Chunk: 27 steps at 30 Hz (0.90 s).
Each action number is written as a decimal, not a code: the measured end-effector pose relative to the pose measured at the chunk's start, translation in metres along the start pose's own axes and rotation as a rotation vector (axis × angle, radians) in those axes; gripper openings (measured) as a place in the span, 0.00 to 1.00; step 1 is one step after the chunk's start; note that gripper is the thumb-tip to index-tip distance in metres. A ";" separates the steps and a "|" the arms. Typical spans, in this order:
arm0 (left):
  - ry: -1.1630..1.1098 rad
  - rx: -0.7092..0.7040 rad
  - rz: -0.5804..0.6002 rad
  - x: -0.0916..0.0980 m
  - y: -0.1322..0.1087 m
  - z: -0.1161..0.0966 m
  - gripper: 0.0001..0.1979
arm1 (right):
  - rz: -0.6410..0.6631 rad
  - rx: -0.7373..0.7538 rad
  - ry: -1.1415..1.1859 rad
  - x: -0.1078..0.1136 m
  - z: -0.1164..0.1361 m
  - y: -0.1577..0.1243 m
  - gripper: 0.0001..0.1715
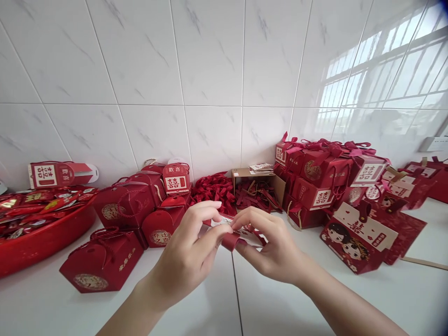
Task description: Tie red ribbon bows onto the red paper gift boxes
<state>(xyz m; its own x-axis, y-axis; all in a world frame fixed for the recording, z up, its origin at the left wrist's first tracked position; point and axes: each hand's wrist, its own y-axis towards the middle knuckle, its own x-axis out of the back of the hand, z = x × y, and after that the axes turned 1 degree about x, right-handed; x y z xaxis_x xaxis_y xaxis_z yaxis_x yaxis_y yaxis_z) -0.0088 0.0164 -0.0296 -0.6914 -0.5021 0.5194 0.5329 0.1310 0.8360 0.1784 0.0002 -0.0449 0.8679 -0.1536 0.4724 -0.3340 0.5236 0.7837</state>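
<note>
The left hand [189, 254] and the right hand [271, 249] meet just above the glossy white tabletop [238, 308]. Their fingers are closed in a pinch on a small red paper piece [231, 241], matte and folded. Soft red ribbons [213, 186] lie behind it, and a smooth red cardboard box [101, 263] stands to the left

One head-worn camera looking forward and down, facing the tiled wall [210, 70] across the tabletop [402, 289], sitting close above the left hand [191, 254] and right hand [271, 247]
</note>
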 end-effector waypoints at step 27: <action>-0.110 0.254 0.152 -0.012 0.001 0.001 0.05 | 0.060 -0.072 -0.031 0.007 -0.005 0.004 0.11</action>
<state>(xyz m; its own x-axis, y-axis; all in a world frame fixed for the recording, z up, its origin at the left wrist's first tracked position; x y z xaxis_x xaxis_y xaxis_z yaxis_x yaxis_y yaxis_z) -0.0007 0.0231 -0.0348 -0.6694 -0.3664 0.6463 0.5049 0.4139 0.7575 0.1843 0.0055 -0.0403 0.8348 -0.1452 0.5311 -0.3571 0.5915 0.7229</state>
